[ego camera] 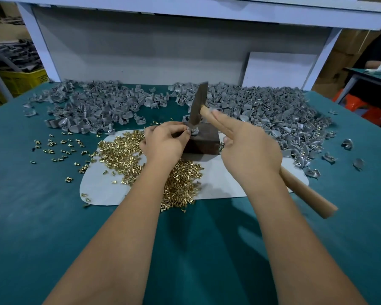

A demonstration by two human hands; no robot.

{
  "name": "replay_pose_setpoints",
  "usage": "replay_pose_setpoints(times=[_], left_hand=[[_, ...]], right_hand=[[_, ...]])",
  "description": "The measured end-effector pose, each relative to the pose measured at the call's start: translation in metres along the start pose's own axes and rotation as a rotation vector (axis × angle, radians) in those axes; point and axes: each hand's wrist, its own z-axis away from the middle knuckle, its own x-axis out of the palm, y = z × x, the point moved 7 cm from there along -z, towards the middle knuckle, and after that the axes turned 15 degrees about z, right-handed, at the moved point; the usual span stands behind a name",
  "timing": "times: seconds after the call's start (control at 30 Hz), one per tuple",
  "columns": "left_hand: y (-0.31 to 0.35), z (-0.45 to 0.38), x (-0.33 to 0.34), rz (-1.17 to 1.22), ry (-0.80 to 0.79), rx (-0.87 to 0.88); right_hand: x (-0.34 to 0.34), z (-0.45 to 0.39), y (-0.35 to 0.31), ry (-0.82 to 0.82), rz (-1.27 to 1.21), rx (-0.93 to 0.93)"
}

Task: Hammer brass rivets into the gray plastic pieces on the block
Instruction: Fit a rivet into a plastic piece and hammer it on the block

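A dark block (204,140) stands on a pale mat (101,190) in the middle of the green table. My left hand (165,143) pinches a small gray plastic piece (194,131) on the block's top edge. My right hand (249,148) grips the wooden handle of a hammer (198,104), whose dark head points down onto that piece. The handle's end sticks out behind my right wrist. Brass rivets (119,150) lie heaped on the mat left of the block and under my left wrist.
Big piles of gray plastic pieces (262,108) cover the table's far side, left and right. Loose rivets (57,146) scatter to the left on the green table (31,216). A white board (279,69) leans at the back. A yellow crate (20,81) stands far left.
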Motion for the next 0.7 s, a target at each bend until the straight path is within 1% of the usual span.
replay_pose_setpoints(times=[0.07,0.2,0.23,0.33,0.37,0.43,0.5,0.63,0.7], left_hand=[[0.0,-0.001,0.001,-0.042,0.01,-0.005],[-0.002,0.0,0.001,0.018,0.002,-0.007],[-0.002,0.0,0.001,0.023,0.004,-0.009],[-0.002,-0.001,0.002,-0.019,0.008,0.003],[-0.002,-0.001,0.003,-0.023,0.008,0.008],[-0.003,-0.001,0.002,0.007,0.007,0.009],[-0.004,-0.001,0.002,0.014,0.004,0.001],[-0.003,-0.002,0.003,-0.044,0.022,0.009],[-0.003,-0.002,0.002,-0.032,0.017,0.019]], right_hand=[[-0.005,0.0,0.001,0.046,-0.034,0.029],[0.002,0.002,0.0,-0.024,0.035,-0.015],[0.001,0.002,0.001,-0.011,0.026,-0.003],[-0.009,0.0,0.004,0.108,-0.039,0.048],[-0.01,0.0,0.003,0.114,-0.032,0.036],[-0.003,0.002,0.0,0.048,0.025,-0.027],[0.001,0.003,-0.002,0.013,0.051,-0.035],[-0.009,0.0,-0.001,0.122,0.021,0.034],[-0.006,0.001,-0.001,0.084,0.024,-0.005]])
